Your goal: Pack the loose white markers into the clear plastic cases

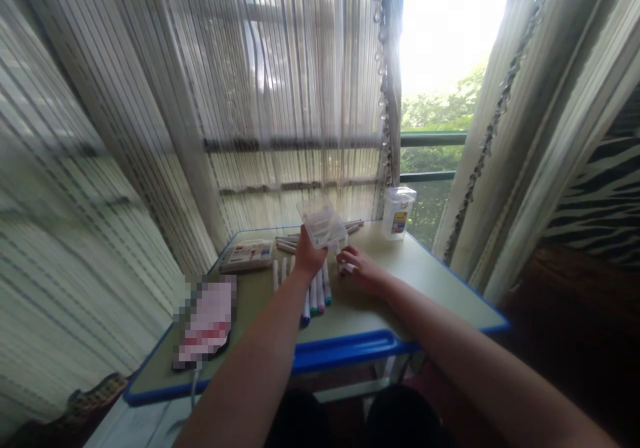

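Gripping clear plastic box (pixel 325 225) in left hand (pixel 310 256), fingers closed on its near side, box tilted above table (pixel 430 278). Right hand (pixel 367 271) just right of box, fingers curled beside small white thing (pixel 349 269); cannot tell whether pinching it. Row of white markers (pixel 314 301) with coloured ends lying under left forearm, more pens (pixel 287 245) behind. Flat case (pixel 247 256) to left, labelled container (pixel 399 216) upright at far right corner, blurred pinkish object (pixel 207 318) near left edge.
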A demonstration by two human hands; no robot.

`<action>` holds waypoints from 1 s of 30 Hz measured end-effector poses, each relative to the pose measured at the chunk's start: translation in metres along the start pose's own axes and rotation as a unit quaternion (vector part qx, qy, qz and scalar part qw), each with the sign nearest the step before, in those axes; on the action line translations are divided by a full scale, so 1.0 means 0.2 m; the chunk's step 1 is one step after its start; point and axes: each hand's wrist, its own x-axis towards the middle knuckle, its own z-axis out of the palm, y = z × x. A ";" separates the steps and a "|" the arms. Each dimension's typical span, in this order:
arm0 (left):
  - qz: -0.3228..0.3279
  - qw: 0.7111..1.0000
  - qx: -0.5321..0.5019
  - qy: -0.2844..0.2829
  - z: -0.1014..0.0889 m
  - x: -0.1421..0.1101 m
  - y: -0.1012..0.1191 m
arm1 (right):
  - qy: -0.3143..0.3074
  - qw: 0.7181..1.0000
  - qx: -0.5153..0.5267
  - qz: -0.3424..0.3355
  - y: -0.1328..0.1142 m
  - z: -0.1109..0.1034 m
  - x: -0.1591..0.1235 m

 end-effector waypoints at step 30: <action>0.015 0.996 0.092 -0.001 0.00 -0.02 0.06 | 0.301 0.935 0.146 0.121 -0.19 -0.15 0.01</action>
